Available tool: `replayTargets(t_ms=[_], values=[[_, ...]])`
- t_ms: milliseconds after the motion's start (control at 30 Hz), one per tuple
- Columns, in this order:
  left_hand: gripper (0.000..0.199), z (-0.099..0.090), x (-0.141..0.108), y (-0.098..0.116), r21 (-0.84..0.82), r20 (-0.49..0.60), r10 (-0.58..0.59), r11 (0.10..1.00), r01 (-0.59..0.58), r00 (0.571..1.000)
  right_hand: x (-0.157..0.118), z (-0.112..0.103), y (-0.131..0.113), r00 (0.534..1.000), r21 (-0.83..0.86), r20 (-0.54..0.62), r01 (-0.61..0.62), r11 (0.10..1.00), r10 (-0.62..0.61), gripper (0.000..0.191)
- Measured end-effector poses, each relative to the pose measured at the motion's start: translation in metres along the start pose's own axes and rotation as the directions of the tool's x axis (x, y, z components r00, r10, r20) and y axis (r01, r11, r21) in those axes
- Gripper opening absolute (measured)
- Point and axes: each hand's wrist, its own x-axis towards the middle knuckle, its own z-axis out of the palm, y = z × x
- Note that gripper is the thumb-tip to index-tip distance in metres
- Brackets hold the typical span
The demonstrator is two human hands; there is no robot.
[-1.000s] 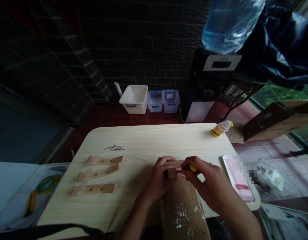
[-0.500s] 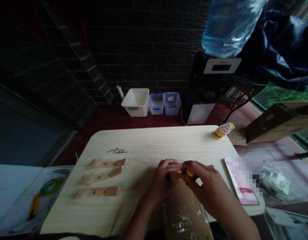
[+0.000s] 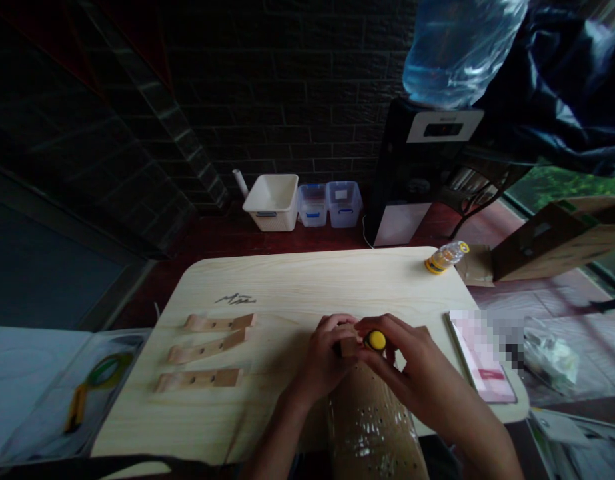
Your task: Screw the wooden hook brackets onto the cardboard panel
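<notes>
My left hand (image 3: 323, 357) is closed around a small wooden block (image 3: 349, 346), whose end shows between thumb and fingers. In my right hand (image 3: 404, 353) is a screwdriver (image 3: 376, 341) with a yellow and black handle, its yellow butt turned up toward me; its shaft and tip are hidden. Both hands meet over the far end of a cardboard piece (image 3: 372, 427), wrapped in shiny clear tape and dotted with small holes. To the left lie three wooden pieces with dark spots, the far one (image 3: 220, 323), the middle one (image 3: 210, 347) and the near one (image 3: 200, 380).
Several thin dark pieces (image 3: 236, 299) lie on the pale table (image 3: 297, 283). A clear bottle with yellow ends (image 3: 446, 257) is at the far right corner, and a phone or tablet (image 3: 480, 357) at the right edge. Behind stand plastic bins (image 3: 272, 203) and a water dispenser (image 3: 412, 173).
The screwdriver's yellow butt has tipped toward me and shows more fully. Both hands stay at nearly the same place; the whole view has shifted slightly.
</notes>
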Motion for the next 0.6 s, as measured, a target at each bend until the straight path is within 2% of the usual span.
replayTargets(t_ms=[67,233,400,600], values=[[0.012,-0.0004,0.0004,0.0021,-0.006,0.000,0.010,1.000,-0.010,1.000,-0.0028,-0.0040,-0.0012,1.000,0.013,0.022,0.002,1.000,-0.002,0.029],[0.012,-0.0002,0.0014,0.0049,-0.011,-0.011,-0.001,1.000,0.001,1.000,-0.0075,-0.0104,-0.0027,1.000,-0.019,-0.014,0.027,0.999,-0.027,0.038],[0.012,0.0002,0.0012,0.0035,-0.006,0.004,-0.025,1.000,0.025,1.000,-0.0049,-0.0097,-0.0001,0.997,0.035,0.037,0.068,0.997,-0.070,0.024],[0.012,-0.0009,0.0018,0.0039,-0.008,0.009,-0.009,1.000,0.009,1.000,-0.0020,-0.0048,0.0066,0.999,0.065,0.039,0.012,0.998,-0.014,0.022]])
